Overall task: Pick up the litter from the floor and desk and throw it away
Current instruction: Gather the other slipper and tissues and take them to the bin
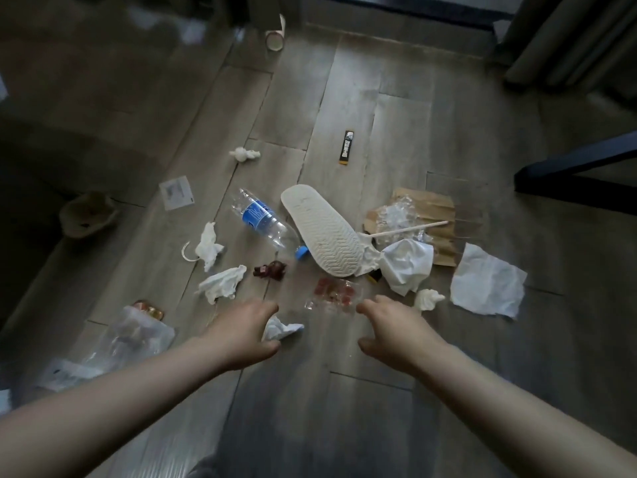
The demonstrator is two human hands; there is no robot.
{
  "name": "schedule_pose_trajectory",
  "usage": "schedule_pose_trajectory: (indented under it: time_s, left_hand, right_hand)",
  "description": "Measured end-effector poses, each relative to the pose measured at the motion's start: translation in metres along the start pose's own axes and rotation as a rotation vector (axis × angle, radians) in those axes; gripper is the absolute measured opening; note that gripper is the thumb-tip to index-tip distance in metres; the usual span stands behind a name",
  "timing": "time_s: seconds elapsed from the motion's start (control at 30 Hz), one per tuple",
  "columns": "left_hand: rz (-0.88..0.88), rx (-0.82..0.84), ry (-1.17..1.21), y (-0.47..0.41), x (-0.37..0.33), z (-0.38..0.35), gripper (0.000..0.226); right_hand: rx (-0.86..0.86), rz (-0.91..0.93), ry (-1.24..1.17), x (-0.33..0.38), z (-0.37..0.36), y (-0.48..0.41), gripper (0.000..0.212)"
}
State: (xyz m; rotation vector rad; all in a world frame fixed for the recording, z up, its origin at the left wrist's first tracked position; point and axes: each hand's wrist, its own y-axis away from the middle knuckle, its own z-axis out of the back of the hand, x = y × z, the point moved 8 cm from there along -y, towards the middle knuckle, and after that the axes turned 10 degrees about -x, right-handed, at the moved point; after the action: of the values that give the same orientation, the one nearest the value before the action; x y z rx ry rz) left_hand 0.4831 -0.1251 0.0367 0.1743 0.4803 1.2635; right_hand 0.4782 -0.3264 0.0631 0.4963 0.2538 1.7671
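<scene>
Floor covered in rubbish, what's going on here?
A person is clearing litter off the grey wood-plank floor. Their left grip curls around a crumpled white tissue, though whether it holds it is unclear. The right grip hovers empty by a clear plastic wrapper with red pieces. A clear plastic water bottle and white slipper lie beyond.

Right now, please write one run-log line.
phase: pickup | left grip: at crumpled tissue, hold unclear | right grip: open, empty

Nothing can be read: the print on the bottle's [272, 229] blue label [256, 215], the black sachet [345, 147] and the white paper slip [176, 192] is too blurred.
</scene>
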Motion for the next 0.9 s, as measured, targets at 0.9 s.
schedule_pose_trajectory:
  time_s: [0.9]
  left_hand:
    - [-0.052, 0.001, -0.253, -0.048, 0.034, -0.081, 0.055]
  right_hand:
    - [-0.091, 0.059, 0.091, -0.016, -0.075, -0.086, 0.052]
